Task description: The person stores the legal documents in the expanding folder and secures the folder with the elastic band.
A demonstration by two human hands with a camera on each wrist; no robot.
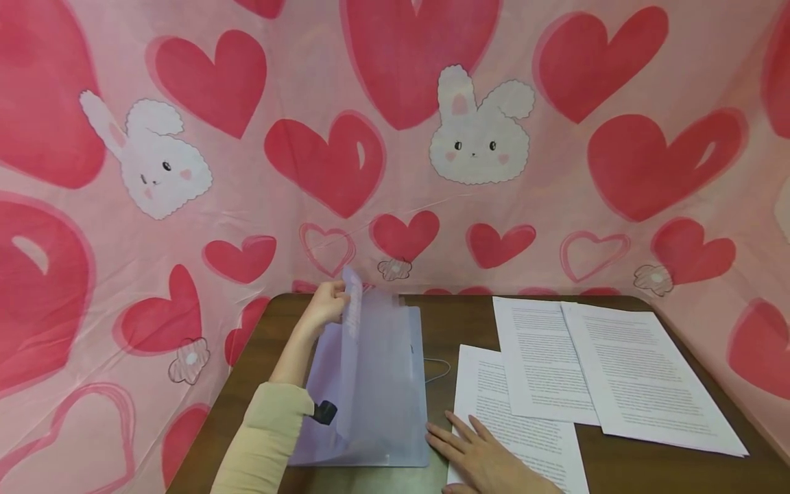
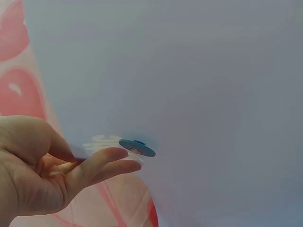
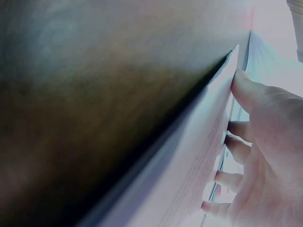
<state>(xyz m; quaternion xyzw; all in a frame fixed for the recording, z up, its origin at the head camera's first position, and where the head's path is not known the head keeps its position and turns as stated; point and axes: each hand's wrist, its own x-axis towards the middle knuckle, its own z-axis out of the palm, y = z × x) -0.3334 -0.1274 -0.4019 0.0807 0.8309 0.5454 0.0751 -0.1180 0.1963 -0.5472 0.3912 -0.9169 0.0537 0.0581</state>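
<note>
On the surface point(image 1: 459, 322), beside printed sheets point(image 1: 648, 377), lies a lilac folder point(image 1: 395, 384); the left hand point(image 1: 327, 304) pinches its raised flap point(image 1: 350, 357) (a blue button point(image 2: 137, 147) sits near the fingertips); the right hand point(image 1: 484, 460), fingers straight, rests on the nearest sheet point(image 1: 496, 391).

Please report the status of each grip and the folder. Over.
Left grip pinches raised leaf of open folder. Right grip touches nearest papers. No obstruction visible.

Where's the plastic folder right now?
In the head view, the plastic folder lies open on the table, just left of the printed sheets; the left hand pinches the edge of its raised flap.
</note>
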